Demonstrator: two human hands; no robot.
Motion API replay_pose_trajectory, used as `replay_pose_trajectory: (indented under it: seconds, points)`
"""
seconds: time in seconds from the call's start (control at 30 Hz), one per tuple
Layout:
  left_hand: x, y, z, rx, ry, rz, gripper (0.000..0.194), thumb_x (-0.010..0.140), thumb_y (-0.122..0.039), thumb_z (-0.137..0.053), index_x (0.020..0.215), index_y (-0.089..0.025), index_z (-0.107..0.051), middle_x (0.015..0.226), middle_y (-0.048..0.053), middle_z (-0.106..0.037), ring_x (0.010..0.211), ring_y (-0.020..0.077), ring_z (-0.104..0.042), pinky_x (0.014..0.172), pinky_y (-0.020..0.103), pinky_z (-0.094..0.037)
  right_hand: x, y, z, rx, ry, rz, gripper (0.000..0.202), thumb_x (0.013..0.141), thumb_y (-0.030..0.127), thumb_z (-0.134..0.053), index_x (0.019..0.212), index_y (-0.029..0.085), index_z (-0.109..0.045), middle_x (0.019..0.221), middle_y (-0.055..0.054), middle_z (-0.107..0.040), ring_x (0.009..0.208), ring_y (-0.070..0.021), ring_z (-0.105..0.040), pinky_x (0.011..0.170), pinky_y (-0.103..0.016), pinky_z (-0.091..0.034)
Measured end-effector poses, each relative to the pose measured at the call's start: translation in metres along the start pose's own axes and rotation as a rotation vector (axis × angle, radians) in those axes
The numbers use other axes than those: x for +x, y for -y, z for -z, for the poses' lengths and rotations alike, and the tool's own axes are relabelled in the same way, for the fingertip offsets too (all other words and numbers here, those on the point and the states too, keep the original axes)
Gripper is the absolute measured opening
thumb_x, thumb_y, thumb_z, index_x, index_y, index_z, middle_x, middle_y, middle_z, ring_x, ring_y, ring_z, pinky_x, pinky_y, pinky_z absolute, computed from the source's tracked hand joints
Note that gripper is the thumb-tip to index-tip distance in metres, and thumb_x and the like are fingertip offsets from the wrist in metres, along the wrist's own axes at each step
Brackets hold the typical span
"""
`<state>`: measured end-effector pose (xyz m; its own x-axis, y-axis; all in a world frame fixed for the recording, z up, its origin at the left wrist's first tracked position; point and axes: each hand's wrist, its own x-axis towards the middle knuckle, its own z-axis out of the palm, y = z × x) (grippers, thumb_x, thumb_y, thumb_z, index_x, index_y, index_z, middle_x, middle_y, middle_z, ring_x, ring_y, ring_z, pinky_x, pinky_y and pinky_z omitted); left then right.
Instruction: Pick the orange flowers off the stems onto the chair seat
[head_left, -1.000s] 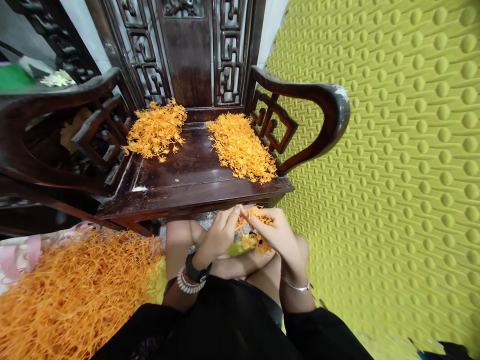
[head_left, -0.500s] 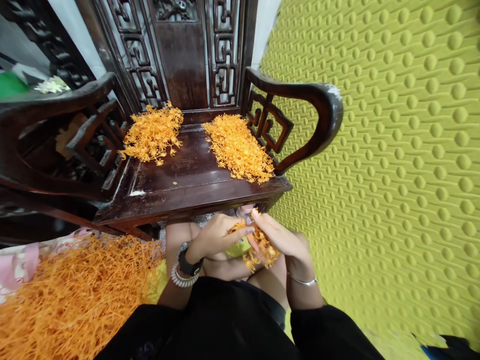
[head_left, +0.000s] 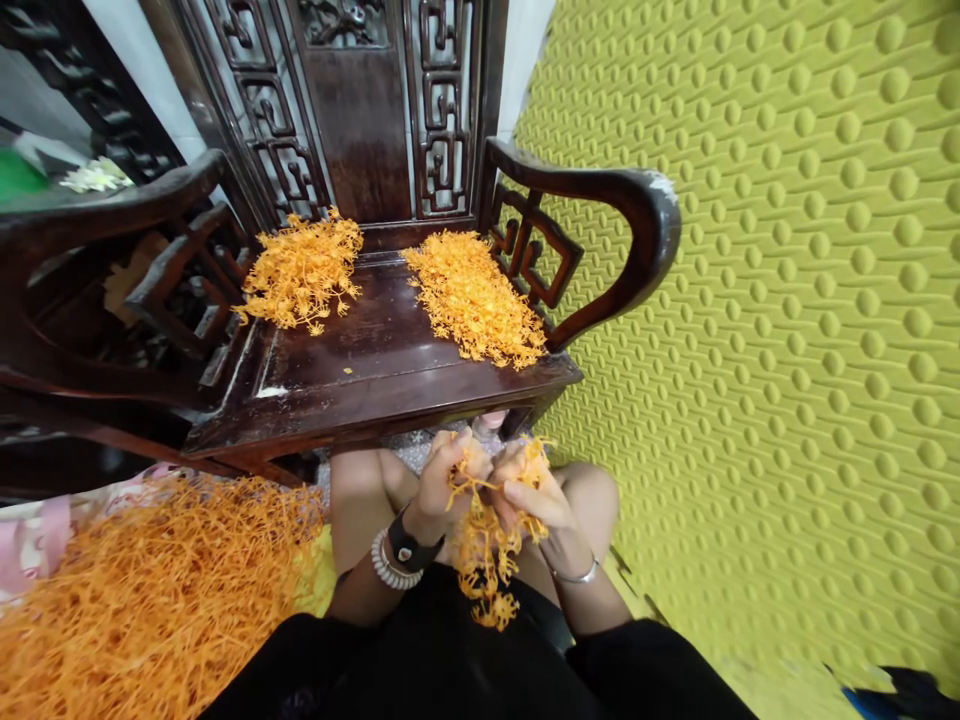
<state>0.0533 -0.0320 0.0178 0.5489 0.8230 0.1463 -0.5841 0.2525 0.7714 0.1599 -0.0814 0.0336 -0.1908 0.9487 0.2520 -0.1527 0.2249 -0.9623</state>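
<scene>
1. Left hand (head_left: 444,478): fingers bent, the grip pinching thin strands of the orange cluster (head_left: 484,560); a black wristband (head_left: 411,548) and a pale coiled bracelet (head_left: 388,562) encircle the wrist.
2. Right hand (head_left: 536,495): just beside the left, its grip curled around further pieces of the cluster; a silver bangle (head_left: 581,573) is worn at the wrist.
3. The orange cluster lies between the hands, its lower end hanging above the lap.
4. Dark wooden chair (head_left: 382,325), in front of the knees: its seat bears a left pile (head_left: 304,272) and a right pile (head_left: 480,300) of similar orange pieces, set apart.
5. Loose orange strands (head_left: 157,590): a broad heap, lower left.
</scene>
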Motion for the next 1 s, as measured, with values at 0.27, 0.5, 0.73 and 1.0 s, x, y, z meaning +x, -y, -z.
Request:
replay_pose_trajectory:
  seconds: [0.27,0.5,0.73,1.0]
  points:
    - [0.007,-0.024,0.014,-0.337,0.058,0.035,0.052,0.091,-0.047,-0.047,0.052,-0.019,-0.027,0.042,-0.010,-0.007,0.035,0.0049,-0.002,0.035,0.021,-0.013,0.001,0.000,0.010,0.097,-0.072,0.145,0.065,0.083,0.064,-0.046,0.036,0.022,-0.032,0.026,0.007,-0.022,0.027,-0.0058,-0.022,0.038,-0.026,-0.026]
    - [0.010,-0.036,0.019,0.383,0.324,0.170,0.036,0.090,-0.035,-0.053,0.123,-0.020,-0.054,0.089,0.003,-0.061,0.059,0.0078,-0.047,0.053,0.020,-0.036,0.009,0.023,0.032,-0.293,0.439,-0.276,0.039,0.089,0.031,-0.053,0.055,0.014,-0.058,0.048,0.002,-0.054,0.043,-0.0058,-0.044,0.046,-0.019,-0.036]
    - [0.009,-0.019,0.015,0.602,0.263,0.050,0.013,0.087,-0.020,-0.042,0.082,-0.018,-0.053,0.083,0.002,-0.056,0.084,0.0161,-0.054,0.082,0.027,-0.042,0.018,0.015,0.038,-0.336,0.350,-0.429,0.035,0.081,0.027,-0.053,0.049,0.013,-0.057,0.043,0.004,-0.048,0.041,-0.0054,-0.038,0.044,-0.020,-0.030]
    - [-0.002,-0.004,0.010,1.139,0.036,-0.166,0.027,0.096,-0.038,-0.032,0.085,-0.021,-0.049,0.085,0.004,-0.054,0.082,0.0187,-0.054,0.078,0.030,-0.040,0.020,-0.032,0.042,-0.277,0.097,-0.484,0.037,0.083,0.031,-0.050,0.049,0.017,-0.050,0.045,0.003,-0.045,0.043,-0.0076,-0.035,0.044,-0.023,-0.030]
